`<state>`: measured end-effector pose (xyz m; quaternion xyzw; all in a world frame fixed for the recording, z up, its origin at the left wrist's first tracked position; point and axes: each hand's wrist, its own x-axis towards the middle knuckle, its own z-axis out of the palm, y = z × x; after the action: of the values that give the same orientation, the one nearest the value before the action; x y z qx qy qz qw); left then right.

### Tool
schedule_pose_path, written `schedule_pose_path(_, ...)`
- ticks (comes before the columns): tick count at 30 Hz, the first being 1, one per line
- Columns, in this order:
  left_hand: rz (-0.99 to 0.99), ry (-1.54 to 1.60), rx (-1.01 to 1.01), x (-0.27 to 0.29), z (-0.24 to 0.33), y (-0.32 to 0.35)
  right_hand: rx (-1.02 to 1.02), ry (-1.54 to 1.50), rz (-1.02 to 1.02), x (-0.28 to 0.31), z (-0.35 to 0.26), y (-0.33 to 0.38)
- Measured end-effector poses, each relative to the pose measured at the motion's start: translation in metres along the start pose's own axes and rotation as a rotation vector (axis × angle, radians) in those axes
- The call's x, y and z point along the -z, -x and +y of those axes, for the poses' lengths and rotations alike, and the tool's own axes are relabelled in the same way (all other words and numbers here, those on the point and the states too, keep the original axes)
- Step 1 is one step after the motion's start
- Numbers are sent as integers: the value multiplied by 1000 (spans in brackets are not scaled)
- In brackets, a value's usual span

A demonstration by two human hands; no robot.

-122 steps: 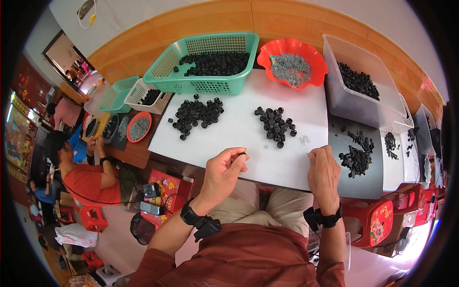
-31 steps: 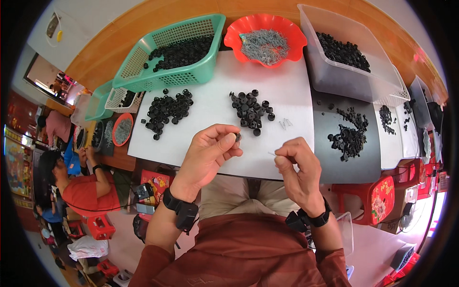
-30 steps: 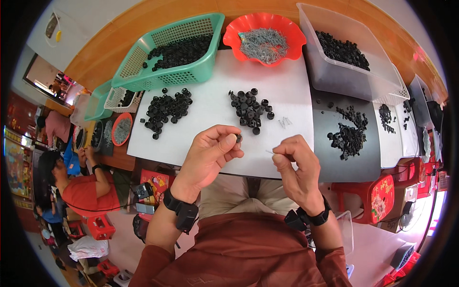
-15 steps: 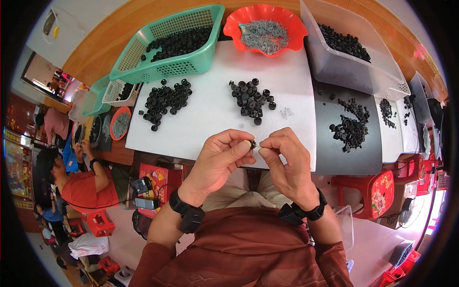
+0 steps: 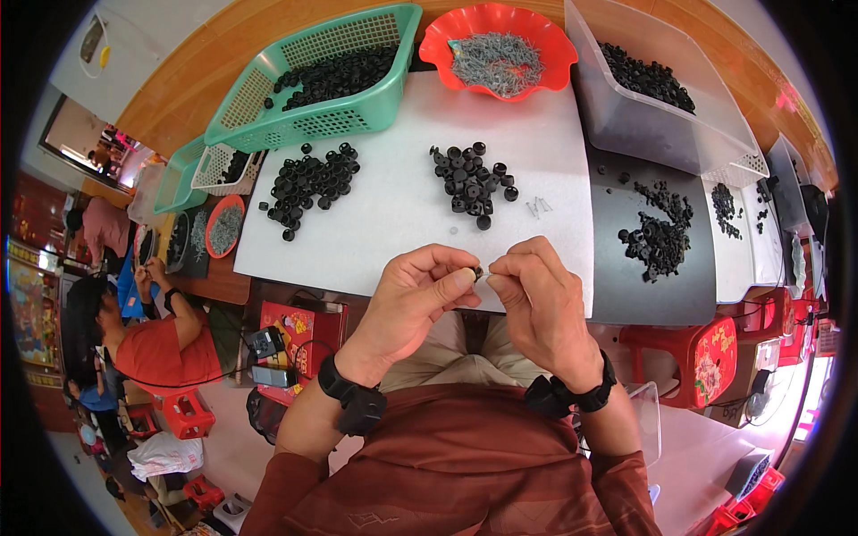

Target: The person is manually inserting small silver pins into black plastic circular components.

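Note:
My left hand [image 5: 411, 295] pinches a small black plastic cap [image 5: 477, 271] between thumb and index finger, above the near edge of the white mat [image 5: 384, 241]. Right beside it, my right hand [image 5: 545, 304] is closed in a pinch, its fingertips at the cap. A thin screw shows between these fingertips and the cap, mostly hidden by the fingers. Just beyond my hands lies a pile of round black caps [image 5: 469, 183], with a few loose screws [image 5: 539, 206] to its right. Another pile of black caps [image 5: 313, 183] is farther left.
At the back stand a green basket [image 5: 357, 116] of black parts, a red bowl [image 5: 559, 76] of screws and a translucent bin [image 5: 643, 134]. On the right, small black parts [image 5: 657, 241] lie on a dark mat [image 5: 617, 295]. A co-worker in red [image 5: 174, 353] sits left; a red stool [image 5: 697, 362] stands right.
My right fingertips have come closer to the cap, and less of the screw shows between my hands. The view has shifted slightly.

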<state>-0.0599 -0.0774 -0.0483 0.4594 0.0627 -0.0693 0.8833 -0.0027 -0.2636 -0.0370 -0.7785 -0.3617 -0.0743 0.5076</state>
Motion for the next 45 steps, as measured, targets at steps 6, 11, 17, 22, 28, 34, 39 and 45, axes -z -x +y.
schedule_pose_path(6,17,-4,-1,-4,-2,0,-11,-13,-8,2,-4,-1)
schedule_pose_path(11,47,16,20,-7,-7,1,-31,-64,12,-1,-4,1)
schedule_pose_path(17,66,87,37,-12,-10,6,-78,-234,45,-5,-2,5)
schedule_pose_path(22,63,102,35,-12,-11,9,-209,-378,40,-9,2,11)
schedule_pose_path(28,70,97,31,-10,-13,9,-180,-353,69,-13,3,14)
schedule_pose_path(34,52,116,23,-13,-13,10,-160,-342,78,-17,2,17)
schedule_pose_path(39,36,130,15,-14,-14,11,-123,-242,79,-16,2,18)
schedule_pose_path(45,65,102,6,-15,-14,12,6,-128,146,-19,4,17)
